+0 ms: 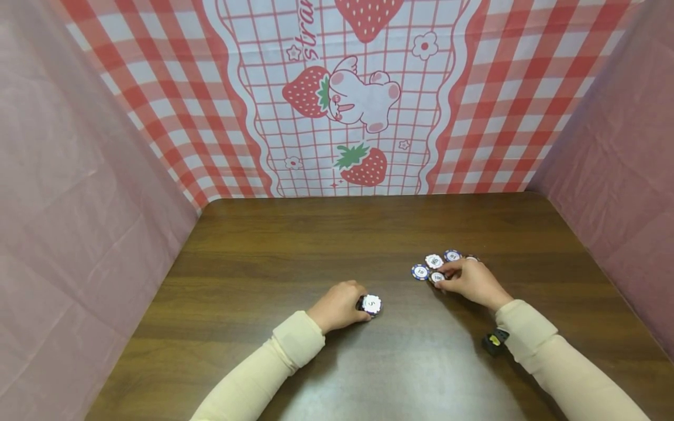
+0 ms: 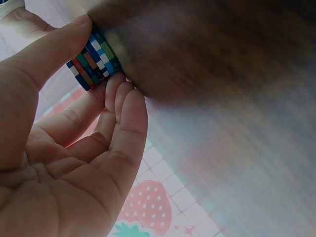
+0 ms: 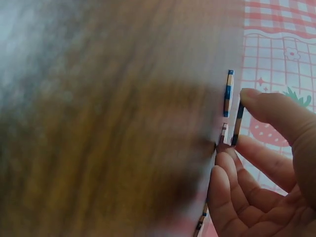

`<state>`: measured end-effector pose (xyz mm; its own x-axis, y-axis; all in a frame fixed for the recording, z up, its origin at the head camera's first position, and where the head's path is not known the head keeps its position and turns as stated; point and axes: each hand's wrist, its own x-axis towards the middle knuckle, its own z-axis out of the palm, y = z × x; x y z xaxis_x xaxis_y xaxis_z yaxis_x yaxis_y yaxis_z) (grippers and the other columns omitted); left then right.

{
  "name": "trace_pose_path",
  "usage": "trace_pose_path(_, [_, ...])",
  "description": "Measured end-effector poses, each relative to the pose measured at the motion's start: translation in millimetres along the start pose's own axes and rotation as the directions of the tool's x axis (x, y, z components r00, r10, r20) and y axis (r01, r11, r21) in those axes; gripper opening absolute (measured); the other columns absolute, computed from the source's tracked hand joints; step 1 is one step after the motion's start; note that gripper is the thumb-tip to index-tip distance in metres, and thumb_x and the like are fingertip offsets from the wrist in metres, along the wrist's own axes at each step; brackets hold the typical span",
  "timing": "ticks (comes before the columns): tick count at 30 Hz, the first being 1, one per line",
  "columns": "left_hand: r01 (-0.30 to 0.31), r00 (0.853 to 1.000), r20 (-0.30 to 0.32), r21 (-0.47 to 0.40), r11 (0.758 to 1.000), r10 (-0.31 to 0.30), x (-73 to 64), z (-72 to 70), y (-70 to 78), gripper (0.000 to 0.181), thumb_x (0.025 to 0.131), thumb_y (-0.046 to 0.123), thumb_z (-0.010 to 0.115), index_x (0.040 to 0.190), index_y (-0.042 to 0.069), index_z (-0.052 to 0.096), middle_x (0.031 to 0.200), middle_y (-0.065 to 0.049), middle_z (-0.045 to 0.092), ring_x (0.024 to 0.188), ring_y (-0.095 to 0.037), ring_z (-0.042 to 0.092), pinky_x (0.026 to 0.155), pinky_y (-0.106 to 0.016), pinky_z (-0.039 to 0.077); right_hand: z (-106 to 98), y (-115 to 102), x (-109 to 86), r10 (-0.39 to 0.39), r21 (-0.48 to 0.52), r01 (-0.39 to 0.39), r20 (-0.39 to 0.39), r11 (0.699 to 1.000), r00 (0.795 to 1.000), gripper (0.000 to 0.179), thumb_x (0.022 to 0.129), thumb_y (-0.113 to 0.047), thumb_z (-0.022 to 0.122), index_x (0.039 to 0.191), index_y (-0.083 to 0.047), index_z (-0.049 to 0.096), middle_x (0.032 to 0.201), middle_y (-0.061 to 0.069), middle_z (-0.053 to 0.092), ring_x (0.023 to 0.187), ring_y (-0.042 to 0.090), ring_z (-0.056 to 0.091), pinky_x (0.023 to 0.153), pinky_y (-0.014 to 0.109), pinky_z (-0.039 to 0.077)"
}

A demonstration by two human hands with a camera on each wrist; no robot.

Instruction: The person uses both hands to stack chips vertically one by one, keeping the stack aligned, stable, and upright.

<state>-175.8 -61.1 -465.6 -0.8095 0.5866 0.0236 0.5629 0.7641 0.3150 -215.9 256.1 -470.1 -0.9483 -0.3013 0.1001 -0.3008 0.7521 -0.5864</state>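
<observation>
My left hand (image 1: 339,305) grips a short stack of poker chips (image 1: 371,304) near the middle of the table, a white chip marked 5 on top. In the left wrist view the striped edges of the stack (image 2: 96,59) show between thumb and fingers. My right hand (image 1: 471,282) pinches a single black poker chip (image 1: 437,278) by its edge, thumb on one side and index finger on the other; in the right wrist view this black chip (image 3: 238,121) stands off the table surface. Close around it lie a white chip (image 1: 434,261) and a blue chip (image 1: 420,272).
Another blue chip (image 1: 452,256) lies behind my right fingers, and a dark chip (image 1: 472,257) is partly hidden by that hand. The brown wooden table (image 1: 253,245) meets a strawberry-print cloth (image 1: 363,117) at the back. Pink cloths (image 1: 605,146) hang at both sides.
</observation>
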Motion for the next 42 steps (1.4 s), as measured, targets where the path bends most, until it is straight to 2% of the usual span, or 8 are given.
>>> trace_pose_path(8, [0.000,1.000,0.000,0.002,1.000,0.000,-0.1,-0.3,0.3,0.035,0.075,0.030,0.083,0.101,0.009,0.071,0.092,0.000,0.069,0.083,-0.011,0.061,0.075,-0.024,0.050,-0.2,-10.5,-1.7,-0.017,-0.004,0.017,-0.031,1.000,0.999,0.029,0.078,-0.022,0.081,0.100,-0.004,0.075,0.080,0.000,0.069,0.069,0.003,0.054,0.062,0.021,0.045])
trace_pose_path(16, [0.002,1.000,0.004,0.009,1.000,-0.002,-0.5,0.0,0.6,0.036,0.076,0.030,0.082,0.103,0.008,0.071,0.094,-0.001,0.069,0.086,-0.012,0.062,0.078,-0.025,0.051,3.1,-32.4,0.1,-0.081,0.044,0.082,-0.030,0.996,0.996,0.032,0.077,-0.018,0.082,0.103,-0.002,0.074,0.079,-0.001,0.069,0.070,0.000,0.055,0.063,0.019,0.047])
trace_pose_path(29, [-0.007,1.000,-0.002,0.016,1.000,0.007,-0.6,-1.1,0.3,0.035,0.076,0.030,0.083,0.100,0.009,0.071,0.093,-0.001,0.069,0.086,-0.013,0.063,0.077,-0.027,0.051,20.3,-65.6,6.8,-0.191,0.080,0.191,0.000,0.978,0.982,0.026,0.076,-0.020,0.082,0.098,-0.009,0.075,0.075,-0.008,0.066,0.066,-0.001,0.052,0.060,0.020,0.045])
trace_pose_path(38, [-0.007,1.000,0.005,0.015,1.000,0.007,-0.5,-1.7,0.9,0.034,0.076,0.031,0.083,0.100,0.010,0.071,0.090,0.000,0.069,0.083,-0.012,0.061,0.074,-0.025,0.050,34.8,-81.7,10.2,-0.216,0.131,0.205,0.075,0.970,0.973,0.026,0.078,-0.021,0.082,0.099,-0.009,0.074,0.077,-0.006,0.066,0.068,0.001,0.054,0.061,0.021,0.048])
trace_pose_path(42, [-0.015,1.000,-0.001,0.017,1.000,0.015,-1.0,-1.8,0.5,0.033,0.076,0.031,0.083,0.098,0.010,0.070,0.087,0.001,0.067,0.079,-0.011,0.059,0.072,-0.025,0.049,42.8,-85.2,10.5,-0.260,0.128,0.249,0.083,0.960,0.962,0.025,0.077,-0.022,0.083,0.098,-0.011,0.074,0.078,-0.006,0.067,0.069,0.001,0.055,0.063,0.020,0.048])
